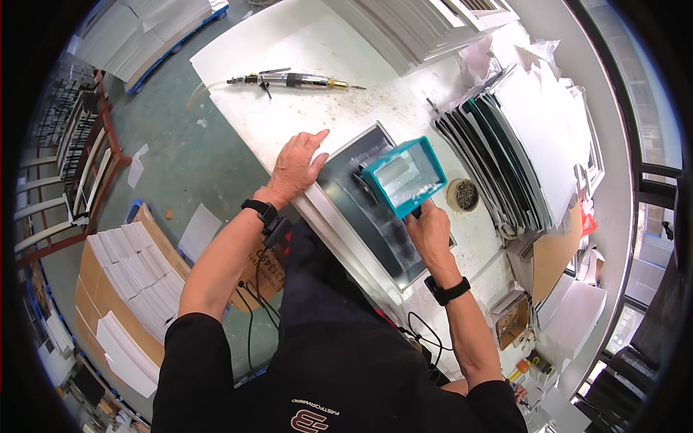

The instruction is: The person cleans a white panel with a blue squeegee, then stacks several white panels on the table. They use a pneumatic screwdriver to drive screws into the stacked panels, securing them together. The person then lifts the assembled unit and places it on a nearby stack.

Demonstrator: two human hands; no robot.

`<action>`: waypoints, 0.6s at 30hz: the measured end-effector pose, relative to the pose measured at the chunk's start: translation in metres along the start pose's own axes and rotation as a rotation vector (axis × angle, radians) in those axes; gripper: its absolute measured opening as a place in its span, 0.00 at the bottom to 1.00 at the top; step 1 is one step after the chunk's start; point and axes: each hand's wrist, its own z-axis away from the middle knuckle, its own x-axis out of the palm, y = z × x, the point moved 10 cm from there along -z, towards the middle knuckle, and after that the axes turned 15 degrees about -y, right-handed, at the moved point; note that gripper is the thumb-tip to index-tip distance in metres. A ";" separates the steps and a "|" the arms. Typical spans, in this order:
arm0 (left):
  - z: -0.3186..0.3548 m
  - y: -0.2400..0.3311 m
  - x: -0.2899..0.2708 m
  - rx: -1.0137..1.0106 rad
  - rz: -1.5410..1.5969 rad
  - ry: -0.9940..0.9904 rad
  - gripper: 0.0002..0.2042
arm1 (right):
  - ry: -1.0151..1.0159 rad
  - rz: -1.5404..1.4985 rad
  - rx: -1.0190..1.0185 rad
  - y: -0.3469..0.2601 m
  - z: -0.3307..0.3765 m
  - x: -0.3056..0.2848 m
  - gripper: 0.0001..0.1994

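Note:
A dark rectangular panel [339, 191] in a thin silvery frame lies at a slant on the white worktable, with whitish smears across its surface. Over its right part is a teal box-shaped hand tool [411, 173] with a clear window; its kind I cannot make out. My right hand [431, 232] grips this tool's dark handle from below. At the panel's left edge, my left hand [294, 164] rests with its fingers stretched out, holding nothing. Beyond it lies a pneumatic screwdriver [297, 81] with a hose.
A round dish of small metal parts [463, 195] sits right of the panel. Behind it stands a stack of dark and white frames or boards [516, 144]. White boards [401, 29] are piled at the far edge. On the floor to the left are cartons of white strips [137, 267].

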 end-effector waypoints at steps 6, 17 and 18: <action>-0.001 -0.003 0.004 -0.018 -0.045 -0.017 0.25 | -0.056 0.027 0.133 0.102 0.117 0.016 0.06; -0.002 -0.002 0.004 -0.008 -0.047 0.003 0.25 | -0.137 0.014 0.133 0.107 0.193 0.018 0.08; -0.004 -0.001 0.004 -0.003 -0.022 0.008 0.24 | -0.165 0.035 0.118 0.097 0.189 0.020 0.08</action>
